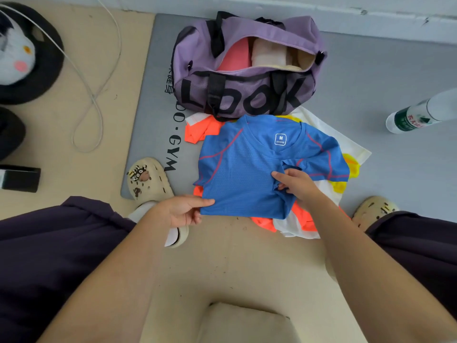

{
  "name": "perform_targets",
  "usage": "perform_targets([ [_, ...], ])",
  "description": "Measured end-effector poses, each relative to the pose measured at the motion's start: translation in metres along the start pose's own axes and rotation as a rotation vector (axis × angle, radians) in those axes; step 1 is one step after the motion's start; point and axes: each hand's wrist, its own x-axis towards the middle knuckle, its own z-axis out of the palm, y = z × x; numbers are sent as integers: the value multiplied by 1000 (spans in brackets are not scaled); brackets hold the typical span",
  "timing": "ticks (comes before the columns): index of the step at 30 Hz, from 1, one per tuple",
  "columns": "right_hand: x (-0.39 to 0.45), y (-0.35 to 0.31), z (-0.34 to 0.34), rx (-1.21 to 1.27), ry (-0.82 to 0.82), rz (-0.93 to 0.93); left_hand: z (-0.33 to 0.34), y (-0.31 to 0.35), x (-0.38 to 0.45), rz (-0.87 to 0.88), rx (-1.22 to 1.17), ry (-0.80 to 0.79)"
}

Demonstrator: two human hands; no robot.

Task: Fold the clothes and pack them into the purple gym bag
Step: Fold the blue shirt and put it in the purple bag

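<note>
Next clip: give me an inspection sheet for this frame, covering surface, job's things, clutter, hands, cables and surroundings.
Surface: beige floor with a grey gym mat on it.
Job's things: purple gym bag unzipped, a pink item and a cream item inside; blue T-shirt spread on top of orange and white clothes.
Clutter: plastic bottle lying on the mat; plush toy; black box.
Hands: left hand pinches the shirt's hem corner; right hand has a grip on the folded-in sleeve.
Cables: white cable looped on the floor.
Surroundings: white wall base; the person's beige clogs.
</note>
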Motion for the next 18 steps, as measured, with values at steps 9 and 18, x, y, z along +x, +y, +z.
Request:
perform_targets([
  [9, -45, -88, -35, 56, 136, -266, 54, 86, -50, 532, 162, 318],
  [18, -174, -223, -82, 46, 130, -688, 159, 162, -229, 1094, 459, 144],
])
